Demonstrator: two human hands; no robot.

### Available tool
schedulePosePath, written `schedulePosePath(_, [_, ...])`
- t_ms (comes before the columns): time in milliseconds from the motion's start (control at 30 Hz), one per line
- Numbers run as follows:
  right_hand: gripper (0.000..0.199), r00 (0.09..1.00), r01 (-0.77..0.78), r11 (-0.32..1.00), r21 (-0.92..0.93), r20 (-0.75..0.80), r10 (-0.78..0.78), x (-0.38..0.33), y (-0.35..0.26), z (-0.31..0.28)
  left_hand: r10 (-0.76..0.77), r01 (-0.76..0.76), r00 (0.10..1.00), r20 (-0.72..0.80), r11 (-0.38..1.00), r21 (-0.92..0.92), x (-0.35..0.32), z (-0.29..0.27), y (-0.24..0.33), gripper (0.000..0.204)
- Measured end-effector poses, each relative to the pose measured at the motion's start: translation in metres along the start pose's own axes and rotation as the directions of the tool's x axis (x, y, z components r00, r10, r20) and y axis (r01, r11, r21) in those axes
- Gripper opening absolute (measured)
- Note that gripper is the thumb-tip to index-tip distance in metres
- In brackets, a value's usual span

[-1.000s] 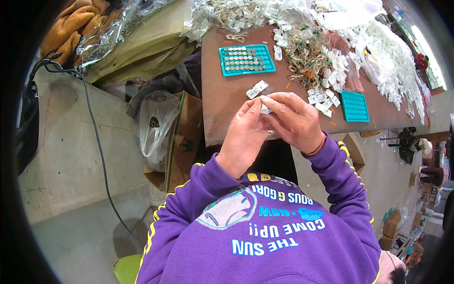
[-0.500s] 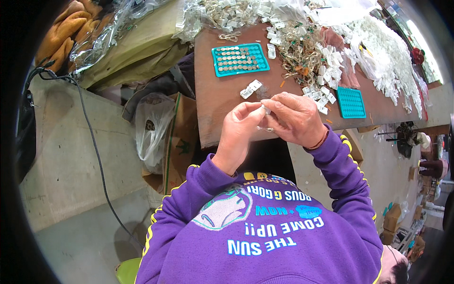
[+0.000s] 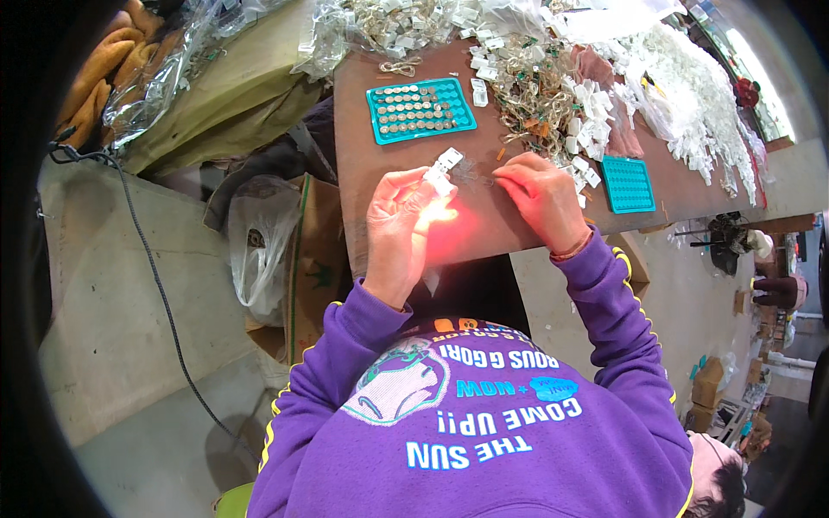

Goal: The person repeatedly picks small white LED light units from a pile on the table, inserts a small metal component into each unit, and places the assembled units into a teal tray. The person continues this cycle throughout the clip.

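My left hand (image 3: 395, 211) is closed around a small white plastic light unit (image 3: 439, 183), held upright between thumb and fingers above the table's near part. Red and white light shines from beside it onto my fingers and the tabletop. Another small white plastic case (image 3: 450, 158) lies just beyond it. Off to the right, apart from the left, my right hand (image 3: 546, 203) has its thumb and fingertips pinched together; whatever they may hold is too small to make out. Nearby lies a scrap of clear film (image 3: 467, 170).
A teal tray (image 3: 462, 99) with rows of silver button cells lies at the back left of the brown table (image 3: 363, 181). Tangled cords (image 3: 535, 86) and white plastic pieces (image 3: 691, 104) are heaped behind. Another teal tray (image 3: 629, 184) lies right. A cardboard box (image 3: 319, 250) stands left below.
My hands have separated: the left moved left holding the white unit, the right moved right. Red and white light now shines by my left hand. The whole view shifted slightly.
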State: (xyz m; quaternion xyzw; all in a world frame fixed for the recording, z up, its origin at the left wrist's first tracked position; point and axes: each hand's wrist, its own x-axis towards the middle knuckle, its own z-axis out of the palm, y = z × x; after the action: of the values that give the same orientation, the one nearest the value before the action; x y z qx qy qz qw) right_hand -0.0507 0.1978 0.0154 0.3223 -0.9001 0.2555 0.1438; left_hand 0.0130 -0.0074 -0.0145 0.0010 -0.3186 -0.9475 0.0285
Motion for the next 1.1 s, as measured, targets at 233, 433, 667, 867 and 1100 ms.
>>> schedulePosePath(233, [0.004,0.969,0.229,0.934,-0.274,0.159,-0.19,0.014,-0.005,0.008,-0.028,0.028,1.0,-0.004,0.999,-0.041,0.002,-0.003,0.001,0.019])
schedulePosePath(433, [0.003,0.983,0.133,0.974,-0.184,0.15,-0.106,0.024,-0.008,0.005,0.009,-0.008,1.0,0.005,0.998,-0.061,0.002,-0.003,0.0,0.018])
schedulePosePath(667, [0.011,0.951,-0.307,0.911,0.275,0.13,0.281,0.03,0.008,0.003,-0.024,0.024,0.999,0.038,1.0,-0.003,0.001,-0.007,0.0,0.023])
schedulePosePath(867, [0.017,0.913,-0.407,0.778,0.479,0.173,0.371,0.026,0.027,0.01,-0.064,0.066,0.997,0.048,0.997,-0.031,0.003,-0.009,0.001,0.021])
schedulePosePath(1100, [0.011,0.813,-0.546,0.295,0.784,0.412,0.411,0.03,0.005,-0.006,-0.086,0.089,0.993,0.086,0.995,-0.037,0.006,-0.008,0.001,0.02])
